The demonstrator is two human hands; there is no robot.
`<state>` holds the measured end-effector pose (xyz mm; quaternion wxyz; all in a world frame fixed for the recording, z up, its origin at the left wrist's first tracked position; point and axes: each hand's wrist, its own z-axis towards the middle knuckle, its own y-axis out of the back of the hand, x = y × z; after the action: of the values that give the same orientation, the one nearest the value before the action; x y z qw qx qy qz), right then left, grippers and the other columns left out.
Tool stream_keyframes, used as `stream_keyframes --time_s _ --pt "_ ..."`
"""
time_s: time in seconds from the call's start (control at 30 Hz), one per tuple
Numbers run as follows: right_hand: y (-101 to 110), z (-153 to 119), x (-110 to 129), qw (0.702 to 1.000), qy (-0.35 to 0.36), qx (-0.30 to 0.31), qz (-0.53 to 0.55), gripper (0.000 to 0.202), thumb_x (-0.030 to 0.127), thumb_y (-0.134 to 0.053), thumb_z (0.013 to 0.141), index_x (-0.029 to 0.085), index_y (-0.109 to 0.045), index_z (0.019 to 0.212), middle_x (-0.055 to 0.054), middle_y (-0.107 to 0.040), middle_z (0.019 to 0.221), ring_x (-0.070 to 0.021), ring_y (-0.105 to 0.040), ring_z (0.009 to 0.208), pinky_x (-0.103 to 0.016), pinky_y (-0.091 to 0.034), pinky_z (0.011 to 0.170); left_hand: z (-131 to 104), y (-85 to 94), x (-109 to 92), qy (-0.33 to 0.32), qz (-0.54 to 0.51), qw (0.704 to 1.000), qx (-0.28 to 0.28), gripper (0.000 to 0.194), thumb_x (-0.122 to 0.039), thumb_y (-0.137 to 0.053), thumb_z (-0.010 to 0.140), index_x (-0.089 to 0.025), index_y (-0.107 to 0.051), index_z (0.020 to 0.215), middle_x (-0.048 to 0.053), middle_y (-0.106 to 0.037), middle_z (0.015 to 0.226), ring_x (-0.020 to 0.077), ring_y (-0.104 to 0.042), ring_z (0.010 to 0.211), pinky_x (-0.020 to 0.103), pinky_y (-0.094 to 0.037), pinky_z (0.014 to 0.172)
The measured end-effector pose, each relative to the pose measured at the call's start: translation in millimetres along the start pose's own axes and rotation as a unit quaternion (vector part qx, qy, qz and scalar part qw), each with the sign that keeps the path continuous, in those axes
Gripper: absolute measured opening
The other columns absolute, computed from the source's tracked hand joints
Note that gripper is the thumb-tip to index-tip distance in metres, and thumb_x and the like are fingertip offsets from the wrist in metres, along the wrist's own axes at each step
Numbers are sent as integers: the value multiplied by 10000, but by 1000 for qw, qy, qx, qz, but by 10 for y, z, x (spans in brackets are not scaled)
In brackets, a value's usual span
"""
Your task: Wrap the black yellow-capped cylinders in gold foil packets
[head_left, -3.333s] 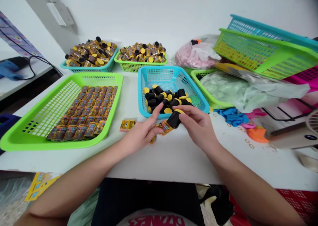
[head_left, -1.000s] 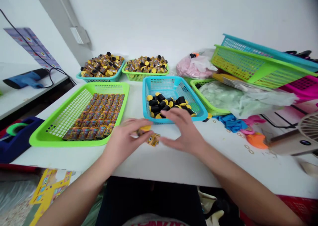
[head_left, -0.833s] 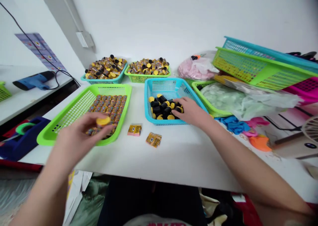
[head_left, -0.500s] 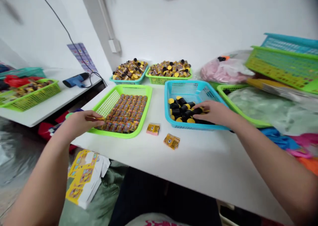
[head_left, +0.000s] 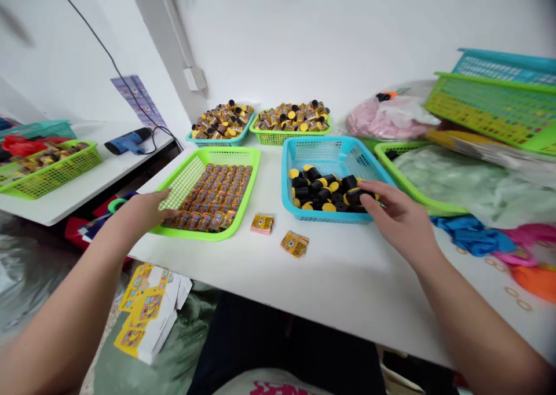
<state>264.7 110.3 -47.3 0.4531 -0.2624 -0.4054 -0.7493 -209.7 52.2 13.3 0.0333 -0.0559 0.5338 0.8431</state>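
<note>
My left hand [head_left: 141,215] is over the near left corner of a green basket [head_left: 238,228], its thumb and fingers apart with nothing visible between them. In that basket, small wrapped cylinders with orange-brown printed labels [head_left: 212,201] lie in close rows. My right hand [head_left: 399,218] reaches into the right side of a blue basket [head_left: 299,214], thumb and fingers around a black cylinder with a yellow end [head_left: 355,197]. Several more black and yellow cylinders [head_left: 321,193] lie loose around it. Two small stacks of printed labels, one nearer [head_left: 295,244] and one farther [head_left: 262,223], rest between the baskets.
Behind stand a blue basket [head_left: 217,142] and a green basket [head_left: 291,139], both heaped with labelled cylinders. A blue heat gun [head_left: 128,142] lies on the left table. Stacked baskets [head_left: 490,105], plastic bags [head_left: 452,172] and coloured balloons [head_left: 478,236] crowd the right side.
My left thumb and fingers have parted, and the small orange piece at their tips is gone from them. My right hand has drawn back slightly toward the right with a black cylinder between its fingers.
</note>
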Motion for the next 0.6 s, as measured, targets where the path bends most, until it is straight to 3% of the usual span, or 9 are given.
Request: stream_keyframes --time_s 0.07,0.13,0.2,0.27,0.33,0.43,0.6 --pt "-10 -22 12 1000 -9 -10 18 286 422 -661 882 288 -703 1132 -82 -690 1177 -255 -655 1110 -440 -594 907 -89 21 -309 -56 39 998 -10 436 -455 -492 984 -151 -618 1270 97 -716 1162 258 -677 1063 424 -514 968" --pt "-37 -33 10 998 -14 -18 58 349 406 -688 863 277 -670 1186 -84 -683 1185 -237 -665 1071 -416 -600 887 -248 -62 -697 -181 17 983 -9 340 -313 -438 1017 -171 -592 1284 95 -695 1233 215 -664 1127 356 -506 1007" --pt "-72 -48 -5 997 -7 -12 73 363 388 -706 848 266 -660 1187 -82 -676 1166 -211 -666 1010 -383 -607 840 -445 -263 -1106 -359 -43 927 104 335 -162 -396 1013 -199 -579 1291 72 -685 1271 160 -646 1176 269 -499 1019" --pt "-101 -69 -19 998 4 8 60 306 377 -705 848 260 -679 1130 -73 -671 1119 -185 -656 935 -360 -605 797 -608 -537 -1466 -452 -32 883 122 387 -58 -380 982 -161 -564 1306 115 -657 1320 195 -596 1266 312 -472 1072" --pt "-121 -90 -20 998 16 27 57 262 381 -697 853 259 -689 1084 -67 -664 1087 -175 -645 903 -353 -602 776 -682 -805 -1725 -492 -5 863 118 402 -50 -383 979 -126 -520 1349 183 -586 1398 254 -523 1348 381 -455 1096" --pt "-133 -108 11 995 22 37 91 250 400 -703 845 255 -686 1048 -67 -666 1052 -185 -646 919 -365 -606 785 -651 -1055 -1912 -506 37 853 123 433 -70 -395 985 -134 -441 1411 250 -574 1381 306 -547 1320 443 -487 1045" --pt "-122 -116 67 992 8 47 113 252 415 -725 826 251 -694 1014 -63 -663 1020 -175 -643 886 -348 -608 768 -606 -1066 -1961 -536 94 829 127 568 -34 -407 956 -230 -340 1485 220 -666 1257 323 -660 1172 456 -565 916"
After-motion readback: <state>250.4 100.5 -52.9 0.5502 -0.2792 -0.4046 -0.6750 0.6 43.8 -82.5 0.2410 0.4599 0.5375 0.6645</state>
